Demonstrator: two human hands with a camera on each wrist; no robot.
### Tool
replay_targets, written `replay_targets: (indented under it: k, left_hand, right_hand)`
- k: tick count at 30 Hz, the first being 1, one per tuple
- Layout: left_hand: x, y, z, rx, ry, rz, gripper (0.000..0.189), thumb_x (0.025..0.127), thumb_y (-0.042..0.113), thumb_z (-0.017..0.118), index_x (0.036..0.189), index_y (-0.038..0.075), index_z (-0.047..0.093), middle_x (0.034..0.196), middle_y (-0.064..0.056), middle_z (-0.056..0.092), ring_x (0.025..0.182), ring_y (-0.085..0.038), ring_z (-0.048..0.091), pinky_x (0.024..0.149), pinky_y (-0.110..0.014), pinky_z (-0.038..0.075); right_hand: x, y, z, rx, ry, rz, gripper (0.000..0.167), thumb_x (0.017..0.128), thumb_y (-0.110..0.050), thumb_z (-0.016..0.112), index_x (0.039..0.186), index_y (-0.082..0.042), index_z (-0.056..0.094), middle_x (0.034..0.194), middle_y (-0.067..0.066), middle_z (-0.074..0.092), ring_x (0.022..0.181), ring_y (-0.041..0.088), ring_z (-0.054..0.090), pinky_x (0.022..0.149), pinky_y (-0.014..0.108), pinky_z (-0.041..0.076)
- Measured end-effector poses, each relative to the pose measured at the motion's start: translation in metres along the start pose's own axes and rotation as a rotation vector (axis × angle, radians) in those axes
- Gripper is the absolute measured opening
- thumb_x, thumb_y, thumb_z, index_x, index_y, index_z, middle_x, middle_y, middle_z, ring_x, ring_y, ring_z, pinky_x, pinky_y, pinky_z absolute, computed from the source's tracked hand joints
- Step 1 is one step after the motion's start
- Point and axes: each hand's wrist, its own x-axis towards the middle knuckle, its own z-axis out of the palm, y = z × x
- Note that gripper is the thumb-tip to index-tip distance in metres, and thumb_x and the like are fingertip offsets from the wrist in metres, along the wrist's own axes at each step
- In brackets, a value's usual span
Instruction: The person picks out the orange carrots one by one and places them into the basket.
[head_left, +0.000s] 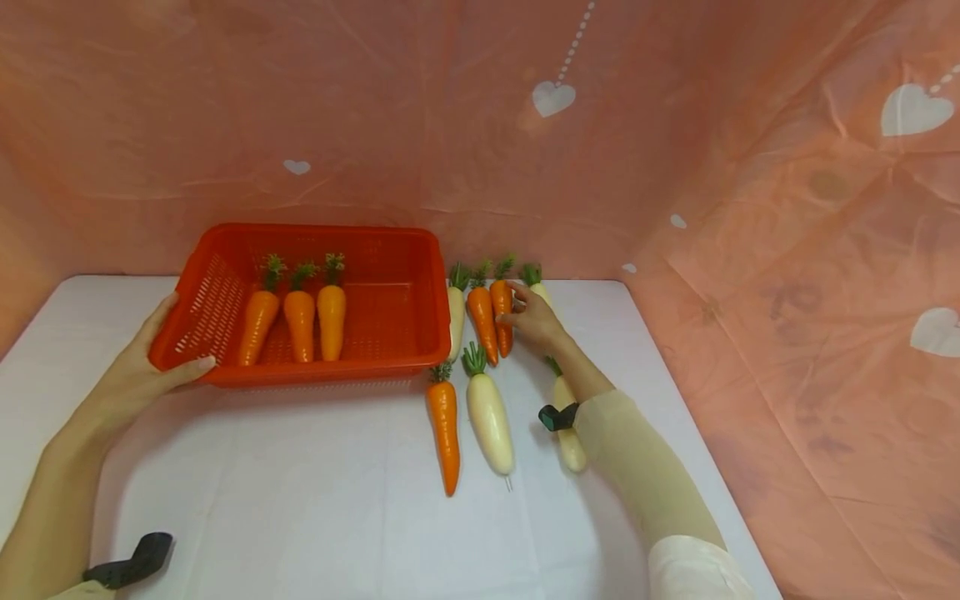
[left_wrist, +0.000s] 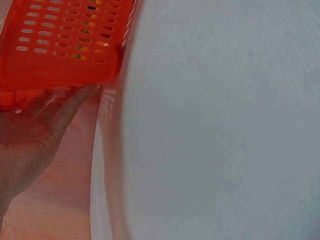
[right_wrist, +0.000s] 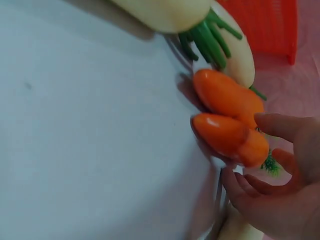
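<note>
My left hand (head_left: 138, 367) grips the left end of a red plastic basket (head_left: 322, 372), thumb on the front rim and fingers along the side rim. Three orange carrots with green tops, among them a middle carrot (head_left: 299, 321), lie side by side in the basket. My right hand (head_left: 536, 317) reaches round an orange carrot (head_left: 502, 304) at the table's back, thumb on one side and fingers spread on the other. In the right wrist view, that carrot (right_wrist: 230, 137) lies between thumb and fingertips, with a second carrot (right_wrist: 220, 95) against it.
A white radish (head_left: 491, 425) and a carrot (head_left: 442, 433) lie in front on the white table (head_left: 322, 500). Another radish (head_left: 568, 425) is partly under my right forearm. More radishes lie beside the basket and behind my right hand. A pink curtain (head_left: 450, 125) hangs behind.
</note>
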Motion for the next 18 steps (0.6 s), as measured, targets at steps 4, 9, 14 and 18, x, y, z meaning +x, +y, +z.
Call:
replay_targets:
  k: [4,9,14,18]
  left_hand:
    - [0.001,0.000,0.001,-0.006,0.004,0.006,0.092,0.099,0.030,0.060,0.154,0.047,-0.011,0.166,-0.012,0.000,0.139,-0.035,0.016,0.077,-0.002,0.036]
    - [0.001,0.000,0.002,-0.005,0.002,0.008,0.092,0.099,0.029,0.060,0.154,0.047,-0.011,0.166,-0.011,0.001,0.138,-0.034,0.017,0.080,-0.003,0.035]
    - [0.000,0.000,0.001,-0.009,0.001,0.010,0.092,0.099,0.028,0.059,0.154,0.046,-0.012,0.166,-0.011,0.000,0.140,-0.033,0.016,0.106,-0.015,0.030]
    - [0.001,0.000,0.001,-0.020,0.000,0.014,0.091,0.099,0.027,0.058,0.155,0.045,-0.012,0.167,-0.009,0.000,0.141,-0.030,0.016,0.111,-0.020,0.027]
  right_hand:
    - [0.008,0.003,-0.004,-0.034,-0.033,-0.011,0.084,0.087,-0.004,0.074,0.157,-0.011,0.028,0.148,0.029,0.039,0.132,0.039,0.049,0.102,0.044,0.048]
    - [0.016,0.002,-0.009,-0.115,-0.081,-0.013,0.090,0.085,-0.009,0.076,0.159,-0.013,0.025,0.146,0.028,0.043,0.132,0.039,0.047,0.107,0.044,0.044]
    - [0.022,-0.002,-0.013,-0.138,-0.105,0.036,0.089,0.083,-0.011,0.076,0.158,-0.020,0.028,0.148,0.025,0.043,0.135,0.038,0.042,0.111,0.047,0.038]
    - [0.025,0.000,-0.014,-0.035,-0.125,0.088,0.087,0.083,-0.005,0.075,0.157,-0.024,0.032,0.148,0.021,0.042,0.127,0.034,0.049,0.099,0.042,0.048]
